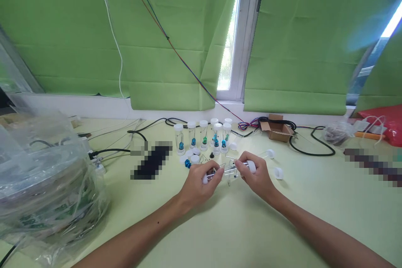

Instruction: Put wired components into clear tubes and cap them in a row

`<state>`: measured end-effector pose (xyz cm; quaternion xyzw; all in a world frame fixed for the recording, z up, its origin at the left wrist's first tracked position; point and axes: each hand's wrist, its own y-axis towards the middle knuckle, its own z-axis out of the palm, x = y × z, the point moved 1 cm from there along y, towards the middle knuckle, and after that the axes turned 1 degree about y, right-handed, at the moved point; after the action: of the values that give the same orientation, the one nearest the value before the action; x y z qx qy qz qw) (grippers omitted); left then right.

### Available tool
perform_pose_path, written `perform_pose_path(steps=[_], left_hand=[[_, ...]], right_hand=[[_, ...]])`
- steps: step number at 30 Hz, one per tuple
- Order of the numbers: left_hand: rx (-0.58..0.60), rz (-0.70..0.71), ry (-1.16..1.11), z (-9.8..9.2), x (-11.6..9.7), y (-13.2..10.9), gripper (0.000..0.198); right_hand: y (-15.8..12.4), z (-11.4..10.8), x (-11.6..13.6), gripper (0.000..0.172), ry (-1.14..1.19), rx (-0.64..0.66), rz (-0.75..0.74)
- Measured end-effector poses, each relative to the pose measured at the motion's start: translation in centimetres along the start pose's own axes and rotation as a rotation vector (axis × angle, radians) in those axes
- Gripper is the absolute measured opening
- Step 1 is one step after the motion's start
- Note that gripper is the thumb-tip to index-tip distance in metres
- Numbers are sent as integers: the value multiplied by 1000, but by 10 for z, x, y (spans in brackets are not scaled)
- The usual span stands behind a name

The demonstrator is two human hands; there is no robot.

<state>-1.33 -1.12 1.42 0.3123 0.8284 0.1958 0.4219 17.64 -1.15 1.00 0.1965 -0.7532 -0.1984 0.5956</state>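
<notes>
My left hand is closed around a small clear vial with a white cap, held on its side above the table. My right hand is closed on another clear vial with a white cap at its right end, its open end facing the left one. Thin wire leads of a small component show between the two hands. Behind them stand several capped clear vials, each with a blue or green component inside. Loose white caps and a blue component lie in front of that row.
A stack wrapped in clear plastic fills the left. Black cables and a small open cardboard box lie at the back right, with a red bag beyond. Two loose white caps lie right of my hands. Green blinds cover the window behind.
</notes>
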Motion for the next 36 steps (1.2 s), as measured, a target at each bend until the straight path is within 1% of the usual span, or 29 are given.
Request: perform_pose_path(steps=[5, 10, 14, 17, 20, 22, 24, 26, 27, 28, 30, 32, 36], left_hand=[[25, 35, -29, -1, -1, 0, 29], [22, 44, -24, -1, 0, 1, 29], [30, 33, -24, 0, 1, 1, 30], [31, 1, -34, -1, 1, 2, 32], [-3, -86, -86, -1, 2, 5, 41], [-8, -190, -180, -1, 4, 8, 46], [70, -358, -332, -1, 6, 10, 49], [189, -556, -485, 0, 7, 11, 49], [236, -629, -544, 0, 7, 11, 48], [265, -674, -585, 0, 7, 11, 48], [281, -693, -624, -1, 6, 11, 47], [274, -683, -630, -2, 5, 11, 48], [249, -680, -589, -3, 2, 12, 48]], right_hand=[[-2, 1, 1, 32, 54, 30, -10], [-2, 3, 1, 33, 66, 31, -10], [-1, 2, 0, 33, 31, 38, -22], [1, 0, 2, 32, -30, 54, -65], [1, 0, 5, 25, -98, 69, -121], [-1, 1, 7, 16, -131, 71, -152], [-3, 1, 8, 16, -155, 66, -199], [-5, 1, 11, 19, -163, 60, -259], [-6, 1, 12, 19, -161, 57, -289], [-7, 1, 13, 17, -156, 52, -315], [-8, 1, 14, 10, -141, 43, -346], [-7, 2, 15, 5, -114, 48, -342], [-5, 3, 14, 11, -53, 78, -272]])
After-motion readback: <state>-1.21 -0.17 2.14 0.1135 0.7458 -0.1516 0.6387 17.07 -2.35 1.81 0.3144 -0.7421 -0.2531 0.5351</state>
